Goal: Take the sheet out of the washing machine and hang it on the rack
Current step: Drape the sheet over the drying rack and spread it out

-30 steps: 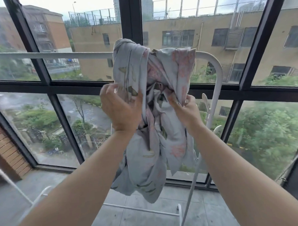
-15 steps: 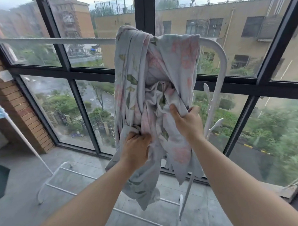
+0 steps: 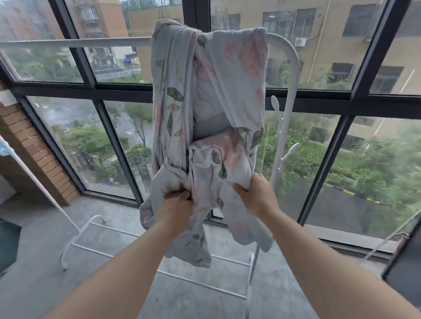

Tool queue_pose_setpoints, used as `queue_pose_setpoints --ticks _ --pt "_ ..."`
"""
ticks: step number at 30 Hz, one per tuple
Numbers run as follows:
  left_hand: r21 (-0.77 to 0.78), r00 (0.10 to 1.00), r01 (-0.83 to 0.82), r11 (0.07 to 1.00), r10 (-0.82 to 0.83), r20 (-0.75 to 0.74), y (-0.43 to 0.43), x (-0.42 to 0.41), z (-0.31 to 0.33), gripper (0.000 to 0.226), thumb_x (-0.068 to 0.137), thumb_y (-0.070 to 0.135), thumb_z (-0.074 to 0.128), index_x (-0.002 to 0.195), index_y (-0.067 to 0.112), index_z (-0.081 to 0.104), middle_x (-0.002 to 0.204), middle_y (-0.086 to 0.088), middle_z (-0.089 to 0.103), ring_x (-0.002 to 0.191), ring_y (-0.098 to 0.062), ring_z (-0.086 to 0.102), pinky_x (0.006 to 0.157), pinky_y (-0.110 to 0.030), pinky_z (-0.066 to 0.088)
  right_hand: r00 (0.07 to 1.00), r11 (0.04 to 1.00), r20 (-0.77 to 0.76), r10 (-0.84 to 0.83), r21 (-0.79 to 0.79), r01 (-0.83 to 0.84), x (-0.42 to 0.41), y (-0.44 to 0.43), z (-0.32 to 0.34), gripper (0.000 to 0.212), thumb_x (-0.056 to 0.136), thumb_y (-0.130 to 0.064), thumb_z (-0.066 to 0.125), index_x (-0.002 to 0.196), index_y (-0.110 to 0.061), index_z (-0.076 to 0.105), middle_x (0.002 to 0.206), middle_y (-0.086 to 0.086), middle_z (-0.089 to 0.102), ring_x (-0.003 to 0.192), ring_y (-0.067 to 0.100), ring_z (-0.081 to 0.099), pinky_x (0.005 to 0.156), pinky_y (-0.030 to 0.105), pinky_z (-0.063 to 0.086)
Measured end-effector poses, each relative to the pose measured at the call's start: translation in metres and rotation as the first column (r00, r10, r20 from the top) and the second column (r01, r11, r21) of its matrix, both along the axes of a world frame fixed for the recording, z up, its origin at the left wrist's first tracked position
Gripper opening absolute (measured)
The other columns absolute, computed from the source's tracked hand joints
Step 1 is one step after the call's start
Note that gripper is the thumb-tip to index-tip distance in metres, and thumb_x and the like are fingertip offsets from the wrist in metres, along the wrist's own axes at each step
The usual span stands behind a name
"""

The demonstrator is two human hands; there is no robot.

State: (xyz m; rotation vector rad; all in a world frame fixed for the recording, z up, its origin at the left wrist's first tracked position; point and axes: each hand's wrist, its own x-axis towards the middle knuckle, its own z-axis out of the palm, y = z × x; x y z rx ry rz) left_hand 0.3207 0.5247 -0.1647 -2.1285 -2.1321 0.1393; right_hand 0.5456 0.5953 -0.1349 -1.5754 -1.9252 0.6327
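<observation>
A pale grey sheet [image 3: 210, 107] with pink flowers and green leaves hangs bunched over the top bar of a white rack [image 3: 69, 43], close to the bar's right bend. Its lower folds droop toward the floor. My left hand [image 3: 176, 208] grips a bunched fold low on the sheet's left side. My right hand [image 3: 255, 196] pinches the sheet's lower right edge. Both arms reach forward and up from the bottom of the view.
The rack's white foot bars [image 3: 145, 235] cross the grey tiled floor, and its right post [image 3: 285, 133] carries small pegs. Big black-framed windows [image 3: 322, 100] stand right behind it. A brick pillar [image 3: 25, 142] is at left, a dark object [image 3: 5, 247] at the left edge.
Both hands have slid down the sheet from near the top bar to its lower folds, and the cloth hangs longer and straighter. The view has shifted rightward and down.
</observation>
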Motion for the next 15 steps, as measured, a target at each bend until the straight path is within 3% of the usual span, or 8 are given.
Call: queue_pose_setpoints --ticks 3,4,6,8,10,13,15 --pt "-0.024 1.000 -0.011 1.000 0.011 -0.014 -0.011 0.003 0.009 0.029 0.088 0.011 0.058 0.115 0.020 0.064 0.117 0.001 0.064 0.114 -0.024 0.061 0.086 -0.032 0.043 0.998 0.996 0.062 -0.024 -0.081 0.029 0.001 -0.022 -0.007 0.017 0.089 -0.023 0.063 0.093 -0.007 0.061 0.095 0.014 0.066 0.092 0.036 0.062 0.079 0.046 0.055" --pt "-0.002 0.998 -0.024 1.000 0.024 0.056 -0.015 0.003 0.010 0.034 0.087 0.013 0.059 0.121 0.018 0.059 0.118 0.000 0.063 0.112 -0.025 0.062 0.082 -0.032 0.043 0.996 0.994 0.083 -0.031 -0.100 0.040 0.001 -0.032 -0.007 0.013 0.089 -0.017 0.061 0.092 -0.005 0.061 0.095 0.015 0.067 0.093 0.037 0.061 0.079 0.044 0.054" --pt "0.072 0.965 -0.051 0.996 0.031 0.260 -0.023 0.003 0.012 0.061 0.086 0.023 0.067 0.139 0.014 0.039 0.132 -0.006 0.052 0.114 -0.032 0.061 0.087 -0.037 0.046 0.996 0.988 0.075 -0.048 -0.145 0.059 -0.001 -0.052 -0.008 0.007 0.085 -0.009 0.055 0.089 -0.006 0.060 0.093 0.014 0.067 0.090 0.035 0.060 0.076 0.039 0.052" --pt "0.179 0.875 -0.082 0.980 -0.015 0.484 -0.029 0.005 0.020 0.082 0.084 0.031 0.075 0.147 0.016 0.025 0.149 -0.010 0.031 0.124 -0.037 0.054 0.098 -0.045 0.047 0.998 0.981 0.042 -0.053 -0.185 0.060 -0.004 -0.072 -0.009 0.012 0.080 -0.010 0.050 0.089 -0.011 0.059 0.092 0.009 0.066 0.089 0.033 0.061 0.075 0.039 0.054" --pt "0.247 0.797 -0.131 0.960 -0.046 0.602 -0.025 0.011 0.033 0.088 0.084 0.034 0.076 0.151 0.018 0.021 0.156 -0.009 0.021 0.133 -0.036 0.045 0.101 -0.046 0.044 0.999 0.972 0.015 -0.047 -0.228 0.049 -0.006 -0.085 -0.011 0.016 0.078 -0.015 0.049 0.091 -0.017 0.059 0.094 0.005 0.067 0.089 0.030 0.061 0.076 0.042 0.056" --pt "0.190 0.726 -0.146 0.971 -0.026 0.687 -0.027 0.022 0.046 0.072 0.085 0.034 0.073 0.144 0.014 0.036 0.145 -0.009 0.038 0.121 -0.035 0.052 0.087 -0.038 0.044 0.998 0.962 -0.012 -0.064 -0.265 0.059 -0.011 -0.111 -0.011 0.013 0.086 -0.013 0.053 0.095 -0.017 0.061 0.093 0.000 0.065 0.086 0.024 0.058 0.067 0.032 0.047" --pt "0.095 0.617 -0.144 0.985 0.014 0.787 -0.031 0.028 0.043 0.064 0.087 0.033 0.070 0.140 0.013 0.040 0.134 -0.007 0.051 0.116 -0.030 0.055 0.085 -0.034 0.043 0.997 0.956 -0.043 -0.058 -0.292 0.043 -0.013 -0.123 -0.011 0.008 0.088 -0.010 0.054 0.089 -0.014 0.061 0.085 -0.001 0.064 0.081 0.022 0.058 0.059 0.030 0.042"
